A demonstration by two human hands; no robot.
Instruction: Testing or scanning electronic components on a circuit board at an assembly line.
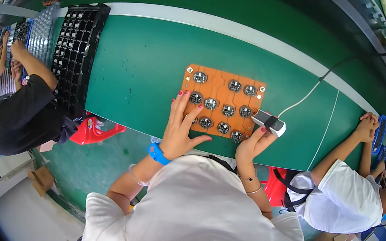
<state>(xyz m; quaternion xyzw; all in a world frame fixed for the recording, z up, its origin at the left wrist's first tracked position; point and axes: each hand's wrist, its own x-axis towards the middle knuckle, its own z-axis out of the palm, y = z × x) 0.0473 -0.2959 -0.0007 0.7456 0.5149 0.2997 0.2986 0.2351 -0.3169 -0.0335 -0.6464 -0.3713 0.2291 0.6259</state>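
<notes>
An orange board [214,109] with several round dark circuit modules [211,104] set in it lies on the green table in front of me. My left hand [179,129] is open, its fingers spread over the board's left edge and a fingertip close to a module. At the board's right edge, my right hand [255,146] grips a small white-and-grey handheld device [277,126] with a dark band round it. A pale cable [303,98] runs from this device up to the right and joins a black cord. Its underside is hidden, so I cannot tell whether it touches the board.
A black compartment tray [74,53] with small pale parts stands at the table's left end. One person in black [30,106] sits to the left, another in white [349,194] to the right. A white rail [178,15] runs along the far side. Red stools [94,130] stand below.
</notes>
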